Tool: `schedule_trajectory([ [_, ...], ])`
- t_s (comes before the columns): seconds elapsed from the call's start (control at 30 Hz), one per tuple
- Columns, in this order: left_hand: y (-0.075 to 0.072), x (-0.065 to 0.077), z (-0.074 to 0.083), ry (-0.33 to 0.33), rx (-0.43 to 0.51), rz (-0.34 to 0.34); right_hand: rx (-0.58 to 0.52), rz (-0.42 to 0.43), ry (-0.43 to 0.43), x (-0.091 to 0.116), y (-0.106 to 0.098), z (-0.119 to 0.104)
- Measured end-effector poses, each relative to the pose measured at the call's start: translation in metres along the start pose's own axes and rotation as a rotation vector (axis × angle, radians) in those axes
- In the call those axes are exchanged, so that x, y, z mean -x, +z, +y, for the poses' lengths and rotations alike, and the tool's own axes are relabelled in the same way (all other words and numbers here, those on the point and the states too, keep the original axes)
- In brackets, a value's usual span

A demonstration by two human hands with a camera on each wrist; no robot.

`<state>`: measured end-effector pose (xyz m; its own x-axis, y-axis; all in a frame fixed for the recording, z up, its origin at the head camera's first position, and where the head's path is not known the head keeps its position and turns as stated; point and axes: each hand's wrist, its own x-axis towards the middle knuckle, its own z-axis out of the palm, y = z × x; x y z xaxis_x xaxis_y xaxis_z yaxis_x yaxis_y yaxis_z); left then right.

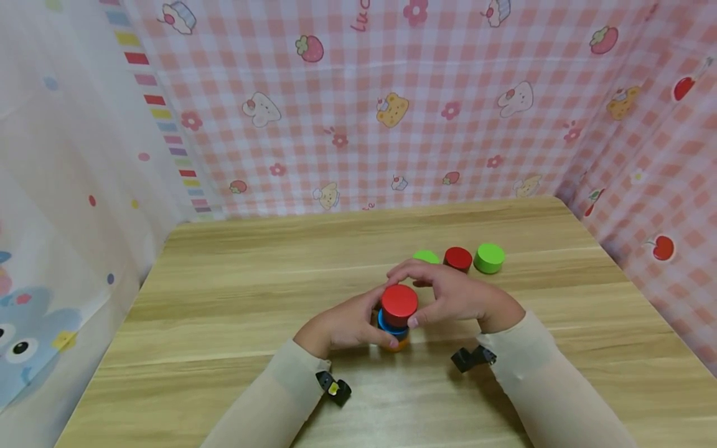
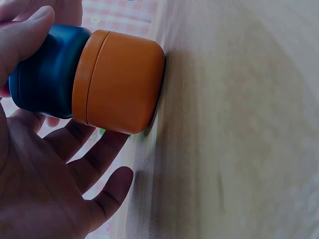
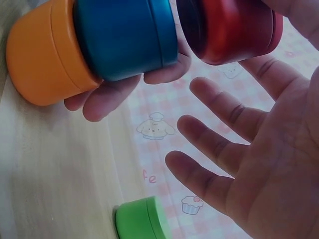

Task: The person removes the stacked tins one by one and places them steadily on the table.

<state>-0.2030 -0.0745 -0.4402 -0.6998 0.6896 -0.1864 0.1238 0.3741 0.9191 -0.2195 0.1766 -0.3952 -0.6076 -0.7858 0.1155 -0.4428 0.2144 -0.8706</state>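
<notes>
At the middle of the table, an orange canister (image 2: 119, 79) stands upright with a blue canister (image 3: 124, 40) stacked on it. My left hand (image 1: 347, 320) holds the blue canister, its thumb on the near side and fingers around the far side. Between the thumb and index finger of my right hand (image 1: 456, 292) is a red canister (image 1: 399, 302). It hangs just above the blue one, slightly tilted, and a narrow gap shows between them in the right wrist view. The other right fingers are spread loosely.
Behind my right hand stand a partly hidden green canister (image 1: 427, 256), a dark red canister (image 1: 458, 258) and another green canister (image 1: 490, 258). Patterned cloth (image 1: 358, 124) hangs along the back and both sides of the wooden table (image 1: 235, 298).
</notes>
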Motion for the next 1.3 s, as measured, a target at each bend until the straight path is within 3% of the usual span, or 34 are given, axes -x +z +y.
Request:
schedule_trajectory([
  [0.33,0.002,-0.002,-0.002,0.031,0.014,-0.006,0.043,0.049,0.015,0.004,-0.008,0.0],
  [0.67,0.001,0.0,-0.001,0.015,0.001,-0.001,0.075,0.131,-0.006,0.01,-0.018,0.002],
  [1.3,0.002,-0.002,-0.004,0.033,-0.021,0.007,-0.019,0.208,0.043,0.019,-0.035,0.007],
])
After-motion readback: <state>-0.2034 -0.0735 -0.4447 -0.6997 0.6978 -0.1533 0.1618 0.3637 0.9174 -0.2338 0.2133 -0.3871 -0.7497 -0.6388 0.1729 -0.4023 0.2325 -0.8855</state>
